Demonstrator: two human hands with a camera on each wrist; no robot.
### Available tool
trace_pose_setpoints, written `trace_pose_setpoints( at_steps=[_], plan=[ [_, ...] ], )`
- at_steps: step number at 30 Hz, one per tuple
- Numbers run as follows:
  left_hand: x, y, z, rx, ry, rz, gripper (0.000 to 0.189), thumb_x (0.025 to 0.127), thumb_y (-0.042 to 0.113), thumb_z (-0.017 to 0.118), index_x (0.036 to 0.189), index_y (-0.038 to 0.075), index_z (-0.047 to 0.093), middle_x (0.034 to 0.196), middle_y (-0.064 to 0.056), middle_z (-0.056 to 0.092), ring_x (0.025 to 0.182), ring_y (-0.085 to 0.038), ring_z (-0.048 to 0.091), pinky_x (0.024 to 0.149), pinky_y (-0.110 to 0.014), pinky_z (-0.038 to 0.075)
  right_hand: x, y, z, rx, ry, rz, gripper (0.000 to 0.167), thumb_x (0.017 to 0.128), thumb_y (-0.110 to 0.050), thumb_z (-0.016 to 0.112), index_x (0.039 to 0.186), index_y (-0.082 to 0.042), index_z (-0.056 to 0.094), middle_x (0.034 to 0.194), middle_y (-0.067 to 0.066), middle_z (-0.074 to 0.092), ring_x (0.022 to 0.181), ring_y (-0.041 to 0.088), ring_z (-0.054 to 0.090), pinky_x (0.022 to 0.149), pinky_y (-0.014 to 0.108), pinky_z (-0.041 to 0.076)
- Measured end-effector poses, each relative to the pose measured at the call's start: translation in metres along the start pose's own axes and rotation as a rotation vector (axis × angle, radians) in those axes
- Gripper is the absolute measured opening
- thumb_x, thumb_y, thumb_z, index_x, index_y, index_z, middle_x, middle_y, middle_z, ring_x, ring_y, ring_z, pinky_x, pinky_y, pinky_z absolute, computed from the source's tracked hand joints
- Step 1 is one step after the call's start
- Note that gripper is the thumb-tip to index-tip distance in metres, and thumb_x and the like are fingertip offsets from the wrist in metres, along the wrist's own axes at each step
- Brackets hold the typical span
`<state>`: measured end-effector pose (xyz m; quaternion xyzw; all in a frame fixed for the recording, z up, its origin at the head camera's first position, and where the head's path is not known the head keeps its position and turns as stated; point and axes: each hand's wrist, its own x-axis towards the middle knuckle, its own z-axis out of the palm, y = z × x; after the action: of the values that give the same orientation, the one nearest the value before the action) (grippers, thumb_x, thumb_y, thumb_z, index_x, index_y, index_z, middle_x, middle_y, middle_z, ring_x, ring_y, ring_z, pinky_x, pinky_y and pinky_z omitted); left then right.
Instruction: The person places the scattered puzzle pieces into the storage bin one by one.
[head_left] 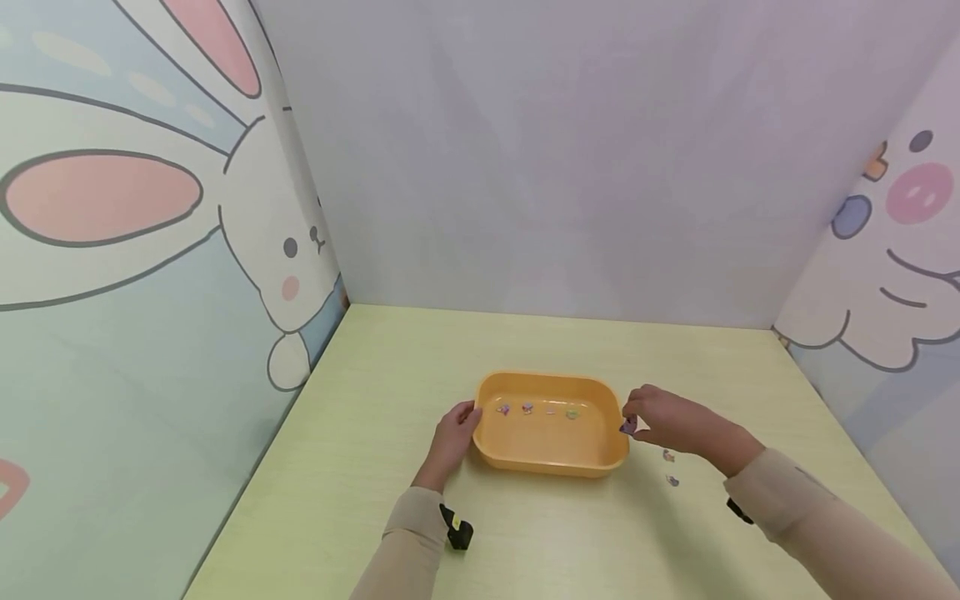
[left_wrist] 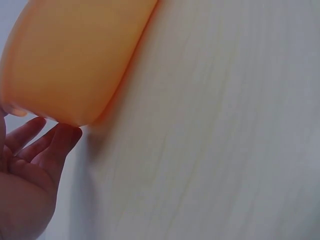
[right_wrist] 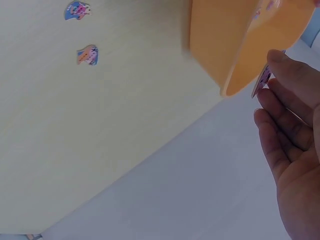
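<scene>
An orange plastic basin [head_left: 547, 446] with rounded corners sits on the table. At its left end my left hand [head_left: 452, 437] holds the wall; the left wrist view shows the fingertips [left_wrist: 70, 131] against the outer side. My right hand [head_left: 667, 419] is at the right rim, pinching a small flat purple printed piece [right_wrist: 263, 80] between thumb and fingers. Inside the basin several similar pieces lie in a row, among them a purple one [head_left: 527, 408] and a greenish one [head_left: 572, 414]. Two more, an upper piece [head_left: 668, 456] and a lower piece [head_left: 672, 481], lie on the table below my right hand.
The pale yellow table [head_left: 420, 350] meets a plain whitish back wall [head_left: 540, 167]. Side panels with cartoon animals, a rabbit [head_left: 277, 217] on the left, close in the table. Black wrist straps [head_left: 457, 529] show at both sleeves.
</scene>
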<state>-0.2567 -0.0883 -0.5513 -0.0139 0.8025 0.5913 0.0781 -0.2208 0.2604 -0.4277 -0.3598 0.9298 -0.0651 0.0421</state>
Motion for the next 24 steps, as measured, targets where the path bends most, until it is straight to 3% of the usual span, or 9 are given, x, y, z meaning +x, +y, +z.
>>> trace_pose_setpoints(
  at_steps=[10,24],
  plan=[
    [0.000,-0.001,0.000,0.011,0.004,0.022,0.045,0.102,0.034,0.050,0.134,0.003,0.056,0.130,-0.015,0.058,0.118,-0.030,0.056,0.097,-0.045,0.046,0.031,-0.019,-0.004,-0.034,-0.073,-0.011,0.009,0.085,-0.012,0.076,0.087,-0.009,0.068,0.083,-0.006,0.055,0.081,0.014,0.050,0.072,0.031,0.051],
    [0.000,-0.002,-0.001,0.008,0.004,0.028,0.044,0.103,0.033,0.050,0.134,0.003,0.056,0.129,-0.015,0.059,0.116,-0.029,0.057,0.096,-0.044,0.047,0.072,-0.038,0.001,-0.135,-0.084,-0.227,0.012,0.081,-0.011,0.080,0.081,-0.010,0.068,0.079,-0.004,0.059,0.074,0.010,0.053,0.070,0.025,0.051]
  ],
)
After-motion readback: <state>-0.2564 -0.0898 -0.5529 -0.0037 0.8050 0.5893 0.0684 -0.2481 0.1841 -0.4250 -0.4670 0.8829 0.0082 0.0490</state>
